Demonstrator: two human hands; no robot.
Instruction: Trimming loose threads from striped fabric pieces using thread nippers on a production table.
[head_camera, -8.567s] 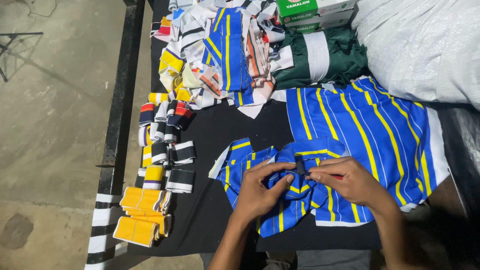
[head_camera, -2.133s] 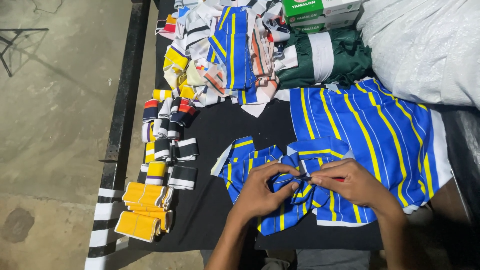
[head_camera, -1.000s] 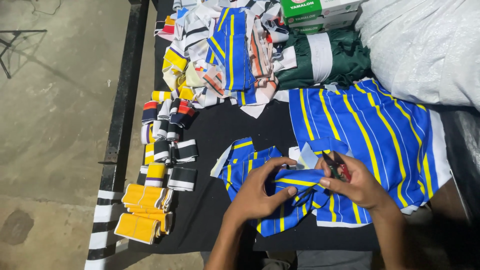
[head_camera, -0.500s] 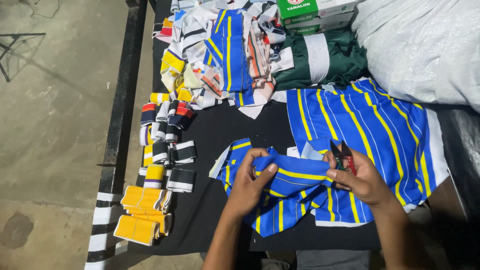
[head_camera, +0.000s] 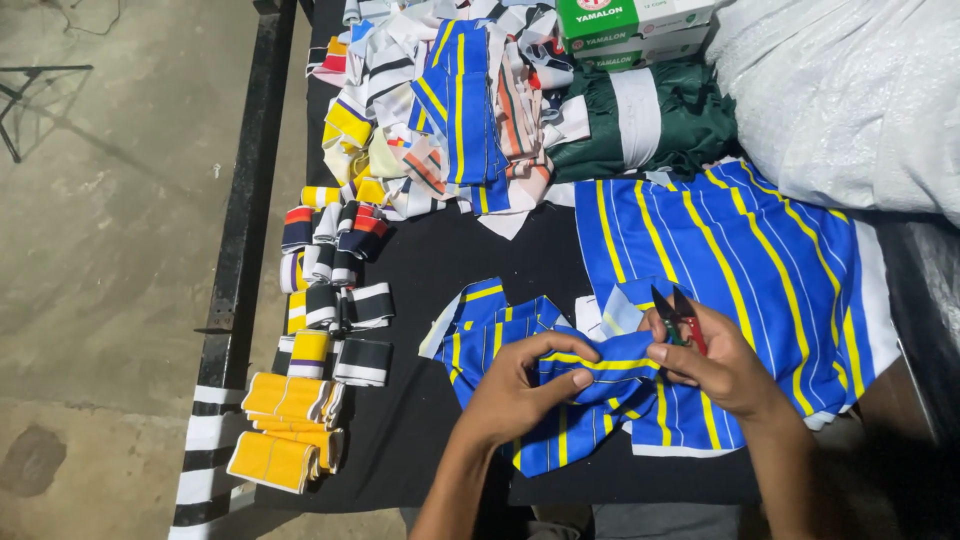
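Striped blue-and-yellow fabric piece (head_camera: 590, 385) lies on the black worktop (head_camera: 420, 420), pinched in the left hand (head_camera: 520, 390). Right hand (head_camera: 715, 360) closes its grip around small thread snips (head_camera: 678, 315), blades up. Judged mid-trimming: similar striped pieces (head_camera: 740, 250) lie alongside; folded bands (head_camera: 290, 430) sit sorted at left.

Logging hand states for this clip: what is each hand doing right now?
Left hand: closed on the blue-and-yellow striped fabric piece.
Right hand: closed, holding small thread snips and pinching the same fabric piece.
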